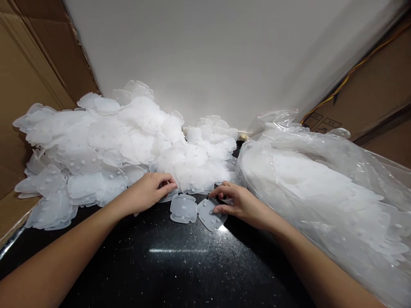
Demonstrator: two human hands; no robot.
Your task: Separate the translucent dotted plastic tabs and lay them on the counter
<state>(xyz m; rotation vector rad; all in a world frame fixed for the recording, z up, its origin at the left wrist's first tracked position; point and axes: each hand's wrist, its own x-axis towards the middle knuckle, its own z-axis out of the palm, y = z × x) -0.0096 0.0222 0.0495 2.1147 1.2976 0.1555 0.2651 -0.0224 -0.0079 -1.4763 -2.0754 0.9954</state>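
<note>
My left hand [152, 191] is closed at the front of the heap, thumb and forefinger pinched at the edge of a translucent plastic piece [169, 196]. Beside it, a frosted, notched square plastic piece [183, 208] with small round bumps lies flat on the black surface. A similar piece [210, 216] lies turned at an angle under my right hand [236, 203]. The right thumb touches or hovers over that piece, while the bent forefinger stays apart from it. Part of another piece shows behind the right fingers, mostly hidden.
A large heap of the same plastic pieces [122, 132] leans against the pale wall [205, 55]. At right lies a clear plastic bag [305, 184] full of them. Cardboard [28, 55] stands at left, and a cardboard box [379, 90] at right. The black speckled counter [180, 273] reflects light.
</note>
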